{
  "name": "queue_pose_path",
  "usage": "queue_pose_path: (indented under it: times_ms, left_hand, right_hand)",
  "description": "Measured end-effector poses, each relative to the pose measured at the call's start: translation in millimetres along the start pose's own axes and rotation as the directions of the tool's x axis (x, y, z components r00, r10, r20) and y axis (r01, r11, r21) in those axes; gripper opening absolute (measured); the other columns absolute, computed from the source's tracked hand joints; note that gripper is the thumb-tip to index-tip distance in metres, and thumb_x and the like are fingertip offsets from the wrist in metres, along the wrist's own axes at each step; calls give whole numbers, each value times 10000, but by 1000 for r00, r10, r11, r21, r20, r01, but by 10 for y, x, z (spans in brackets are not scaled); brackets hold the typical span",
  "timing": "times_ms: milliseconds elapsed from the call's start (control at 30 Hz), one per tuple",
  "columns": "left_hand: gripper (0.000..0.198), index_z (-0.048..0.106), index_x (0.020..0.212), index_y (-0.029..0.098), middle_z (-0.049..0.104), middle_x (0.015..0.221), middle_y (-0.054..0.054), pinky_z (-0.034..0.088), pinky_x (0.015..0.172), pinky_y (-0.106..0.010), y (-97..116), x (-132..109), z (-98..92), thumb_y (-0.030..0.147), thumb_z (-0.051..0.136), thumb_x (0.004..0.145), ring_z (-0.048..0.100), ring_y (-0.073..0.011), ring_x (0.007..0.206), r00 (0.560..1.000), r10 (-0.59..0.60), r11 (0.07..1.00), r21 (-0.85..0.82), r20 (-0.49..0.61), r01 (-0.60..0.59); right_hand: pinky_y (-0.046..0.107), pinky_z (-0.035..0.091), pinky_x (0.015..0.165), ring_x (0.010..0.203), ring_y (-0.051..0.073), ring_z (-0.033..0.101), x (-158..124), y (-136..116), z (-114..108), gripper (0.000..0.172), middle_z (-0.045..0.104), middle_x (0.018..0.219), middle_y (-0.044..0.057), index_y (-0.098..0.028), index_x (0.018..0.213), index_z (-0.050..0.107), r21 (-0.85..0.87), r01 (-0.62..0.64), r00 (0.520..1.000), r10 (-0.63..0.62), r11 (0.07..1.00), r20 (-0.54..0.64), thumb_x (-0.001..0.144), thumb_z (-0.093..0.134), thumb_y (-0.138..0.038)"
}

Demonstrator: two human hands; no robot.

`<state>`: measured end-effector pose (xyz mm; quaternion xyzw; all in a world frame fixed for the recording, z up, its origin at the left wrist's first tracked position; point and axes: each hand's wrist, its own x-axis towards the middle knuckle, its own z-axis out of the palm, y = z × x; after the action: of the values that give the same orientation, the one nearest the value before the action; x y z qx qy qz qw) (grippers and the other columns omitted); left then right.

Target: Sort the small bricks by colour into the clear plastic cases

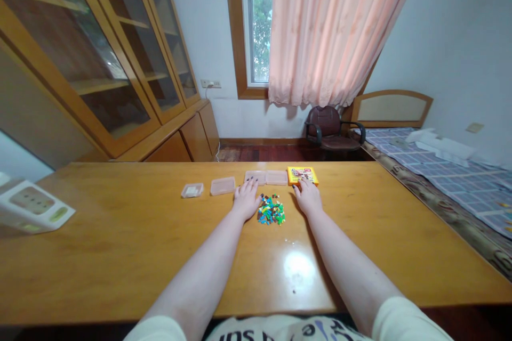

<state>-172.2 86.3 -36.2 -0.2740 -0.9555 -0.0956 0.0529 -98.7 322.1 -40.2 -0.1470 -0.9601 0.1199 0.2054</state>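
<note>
A loose pile of small coloured building bricks point(271, 211), mostly green and blue, lies on the wooden table between my hands. My left hand point(246, 200) rests left of the pile with its fingers stretched out, its fingertips at the near edge of an open clear plastic case point(276, 177). My right hand point(308, 197) lies to the right of the pile, fingers spread, with its fingertips on or against the near edge of a yellow printed box point(302, 174). Neither hand holds anything.
Left of my hand on the table point(140, 256) are a clear shallow tray point(223, 186) and a small clear box point(192, 190) with something white in it. A white device point(34, 208) stands at the far left. Beyond are a chair point(330, 130) and a bed point(440, 154).
</note>
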Motion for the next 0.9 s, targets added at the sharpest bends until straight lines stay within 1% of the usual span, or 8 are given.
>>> queue_pose_path:
  times_ms: [133,300,367,467,667,733,800,900]
  left_hand:
    - [591,301,1428,224,266,1510,-69,186,1094,-518,-3,31,18,439,347,880,230,-266,1375,1000,11,1000,1,-1,-11]
    - [586,310,1424,235,288,1502,-60,155,1101,-538,-3,27,21,439,356,876,251,-267,1367,1000,26,1000,-4,-15,-26]
    - [583,319,1420,243,290,1501,-58,122,1111,-540,0,22,21,441,366,873,246,-269,1370,1000,28,1000,-9,-11,-28]
    - [581,323,1418,241,295,1499,-58,100,1123,-522,4,15,19,443,367,875,243,-262,1374,1000,25,999,-23,-14,-26]
    - [618,260,1445,219,278,1506,-59,128,1129,-491,-2,-1,11,454,357,882,239,-257,1377,998,51,998,-40,-35,-53]
    - [617,267,1442,216,257,1514,-64,133,1127,-493,-6,-2,14,458,362,882,236,-263,1376,998,26,999,-39,-52,-28]
    - [608,291,1432,204,257,1512,-82,139,1121,-507,-8,2,22,461,359,884,241,-274,1371,996,-36,999,-34,-77,34]
    - [595,323,1414,179,298,1492,-106,138,1116,-528,-14,13,35,460,343,891,259,-281,1361,992,-96,995,-31,-87,94]
  right_hand:
    - [414,215,1048,1191,245,452,-26,-33,-23,384,553,1281,120,-147,1167,582,-17,-20,999,19,1000,-28,910,382,-351]
    - [379,265,1024,1155,243,483,-52,-39,-58,371,599,1212,124,-147,1078,634,-22,27,1000,-28,999,-12,918,349,-322]
    - [359,276,1025,1178,243,467,-36,-22,-45,381,583,1236,131,-136,1105,624,-22,53,999,-53,998,8,915,354,-328]
    - [350,261,1046,1221,243,432,8,9,2,420,544,1288,142,-107,1183,579,-12,52,998,-51,999,25,907,368,-342]
    - [416,138,1100,1298,261,347,43,38,70,513,465,1378,133,-97,1289,496,3,31,997,-31,1000,65,899,371,-407]
    - [420,114,1102,1312,263,319,32,32,67,524,454,1388,129,-98,1293,493,-10,27,998,-27,1000,59,900,368,-420]
    - [431,101,1096,1311,276,300,18,19,54,535,449,1393,116,-115,1300,491,-29,19,999,-18,999,33,893,379,-443]
    - [446,128,1072,1269,295,323,3,1,30,542,462,1383,98,-155,1312,486,-47,-2,1000,2,999,19,887,382,-474]
